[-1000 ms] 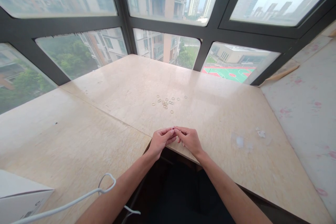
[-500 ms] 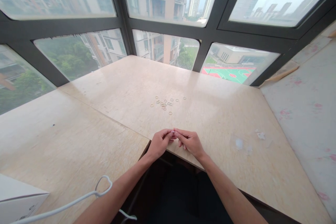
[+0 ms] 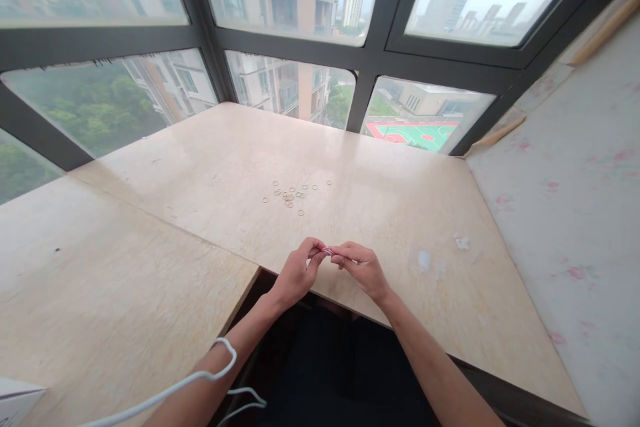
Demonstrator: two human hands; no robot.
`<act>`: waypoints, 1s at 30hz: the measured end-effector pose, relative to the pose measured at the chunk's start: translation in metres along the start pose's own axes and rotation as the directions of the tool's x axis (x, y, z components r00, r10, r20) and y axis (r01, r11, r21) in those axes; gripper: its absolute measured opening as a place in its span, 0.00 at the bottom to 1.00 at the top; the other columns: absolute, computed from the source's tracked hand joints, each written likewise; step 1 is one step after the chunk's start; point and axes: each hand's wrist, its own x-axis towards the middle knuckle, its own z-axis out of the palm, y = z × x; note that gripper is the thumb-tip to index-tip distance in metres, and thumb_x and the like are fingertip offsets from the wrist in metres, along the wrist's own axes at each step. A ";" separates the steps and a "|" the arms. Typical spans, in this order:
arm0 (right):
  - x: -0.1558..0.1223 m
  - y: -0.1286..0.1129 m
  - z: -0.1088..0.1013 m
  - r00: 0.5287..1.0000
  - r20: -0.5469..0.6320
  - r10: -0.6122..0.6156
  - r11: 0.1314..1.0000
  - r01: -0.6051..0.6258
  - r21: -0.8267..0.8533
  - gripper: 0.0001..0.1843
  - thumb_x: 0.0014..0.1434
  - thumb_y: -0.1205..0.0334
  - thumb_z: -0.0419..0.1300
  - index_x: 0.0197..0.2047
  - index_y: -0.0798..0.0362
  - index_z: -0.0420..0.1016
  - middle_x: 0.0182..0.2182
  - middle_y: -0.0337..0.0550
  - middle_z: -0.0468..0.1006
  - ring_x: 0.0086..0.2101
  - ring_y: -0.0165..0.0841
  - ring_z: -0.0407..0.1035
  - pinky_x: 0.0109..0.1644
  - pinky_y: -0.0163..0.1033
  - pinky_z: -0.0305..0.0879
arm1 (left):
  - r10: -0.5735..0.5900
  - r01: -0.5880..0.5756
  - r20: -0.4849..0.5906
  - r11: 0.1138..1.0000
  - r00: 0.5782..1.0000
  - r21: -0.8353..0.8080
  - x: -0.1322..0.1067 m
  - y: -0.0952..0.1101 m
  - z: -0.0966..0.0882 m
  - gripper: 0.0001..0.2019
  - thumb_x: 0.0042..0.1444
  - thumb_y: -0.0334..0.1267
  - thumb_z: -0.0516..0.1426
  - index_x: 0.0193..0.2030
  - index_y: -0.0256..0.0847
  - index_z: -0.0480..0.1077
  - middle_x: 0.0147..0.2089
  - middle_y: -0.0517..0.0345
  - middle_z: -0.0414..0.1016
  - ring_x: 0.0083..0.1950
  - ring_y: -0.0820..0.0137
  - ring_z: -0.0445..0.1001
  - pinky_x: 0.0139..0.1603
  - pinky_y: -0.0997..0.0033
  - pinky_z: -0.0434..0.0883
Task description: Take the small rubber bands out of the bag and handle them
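Between my fingertips, just over the table's front edge, is a small, thin red-and-white band [image 3: 327,251]; its exact kind is too small to make out. My left hand [image 3: 298,271] pinches one end between thumb and fingers. The other end sits in a pinch of my right hand [image 3: 365,271], whose fingers hide part of it. Beyond the hands, several thin gold-coloured rings [image 3: 289,197] lie scattered and partly overlapping on the pale table [image 3: 370,193].
Clear plastic pieces [image 3: 424,261] and a small white scrap [image 3: 463,242] lie to the right. A white cable [image 3: 170,392] crosses near my left forearm, and a white box [image 3: 19,400] stands at lower left. Windows and a floral-papered wall [image 3: 565,227] bound the table.
The camera view has turned a little to the right. My fingertips have moved slightly apart, and more of the red-and-white band shows between them.
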 end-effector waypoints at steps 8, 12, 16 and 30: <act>-0.028 -0.009 -0.051 0.993 -0.117 -0.017 0.999 0.013 -0.038 0.09 0.56 0.56 0.65 0.40 0.48 0.83 0.31 0.44 0.78 0.28 0.30 0.70 0.32 0.36 0.69 | -0.009 0.012 0.079 0.999 0.997 -0.043 0.012 0.013 0.055 0.06 0.59 0.40 0.58 0.38 0.40 0.73 0.38 0.53 0.76 0.42 0.67 0.75 0.45 0.72 0.68; -0.044 -0.011 -0.079 0.984 -0.174 -0.023 0.995 0.005 -0.103 0.09 0.57 0.56 0.65 0.39 0.49 0.82 0.31 0.44 0.79 0.26 0.30 0.70 0.31 0.37 0.70 | -0.048 0.061 0.129 0.993 0.990 -0.103 0.019 0.016 0.082 0.07 0.56 0.41 0.61 0.37 0.41 0.77 0.39 0.52 0.78 0.42 0.66 0.74 0.47 0.72 0.68; -0.059 -0.014 -0.098 0.973 -0.225 -0.058 0.968 0.000 -0.252 0.09 0.59 0.56 0.63 0.40 0.49 0.82 0.30 0.43 0.79 0.26 0.31 0.71 0.35 0.39 0.70 | -0.039 0.057 0.158 0.992 0.987 -0.109 0.025 0.014 0.106 0.07 0.56 0.40 0.61 0.39 0.43 0.79 0.42 0.52 0.79 0.45 0.65 0.75 0.49 0.71 0.69; -0.087 -0.007 -0.102 0.946 -0.285 -0.154 0.921 0.033 -0.387 0.10 0.63 0.63 0.58 0.45 0.50 0.80 0.30 0.43 0.79 0.29 0.32 0.72 0.37 0.39 0.69 | -0.067 0.082 0.207 0.995 0.976 -0.064 0.025 -0.009 0.131 0.07 0.54 0.40 0.63 0.39 0.45 0.80 0.42 0.54 0.80 0.45 0.63 0.77 0.50 0.67 0.71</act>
